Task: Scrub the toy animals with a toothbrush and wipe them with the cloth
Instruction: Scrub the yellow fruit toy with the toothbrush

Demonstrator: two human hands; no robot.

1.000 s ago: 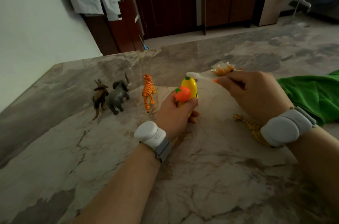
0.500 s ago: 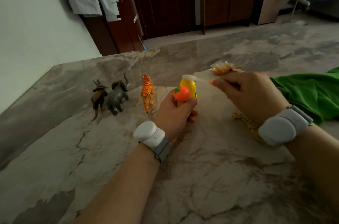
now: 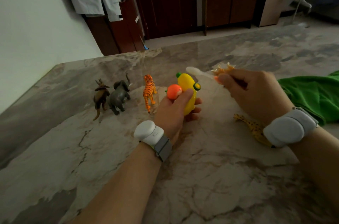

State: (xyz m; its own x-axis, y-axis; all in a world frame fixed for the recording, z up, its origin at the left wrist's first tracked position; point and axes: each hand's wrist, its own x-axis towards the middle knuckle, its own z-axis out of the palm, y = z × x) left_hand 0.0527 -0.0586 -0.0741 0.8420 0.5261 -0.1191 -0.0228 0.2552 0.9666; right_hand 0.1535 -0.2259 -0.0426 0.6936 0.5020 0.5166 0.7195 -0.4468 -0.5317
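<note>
"Two hands first. How does each stand?" asks the clerk.

"Item 1, left hand (image 3: 172,111): fingers and thumb are curled round a yellow banana-shaped toy (image 3: 186,86). It is glossy plastic, green at both ends, held upright above the marble table (image 3: 201,178). An orange round toy (image 3: 173,91) sits against the thumb in the same grasp. Item 2, right hand (image 3: 255,91): curled round the handle of the toothbrush (image 3: 198,72). The pale translucent head points left, and a bit of orange shows at the fingertips. The head lies just above the yellow toy's top; contact cannot be told."

"Any writing or marks?"

"One small mark on the white wrist unit (image 3: 149,133) of the left arm, too small to read. The right arm carries a grey wrist unit (image 3: 289,126)."

"Animals and cloth?"

"Three stand in a row left of the left hand, facing away. They are a brown horned animal (image 3: 100,95), a grey elephant (image 3: 119,95) just beside it, and a striped orange tiger (image 3: 149,91) nearest the hand. A spotted yellow giraffe (image 3: 254,127) lies flat on the table, partly hidden behind the right wrist. A small orange animal (image 3: 222,69) shows beyond the right hand's fingers, blurred. The green cloth (image 3: 315,95) lies crumpled on the table, right of the right hand."
</note>
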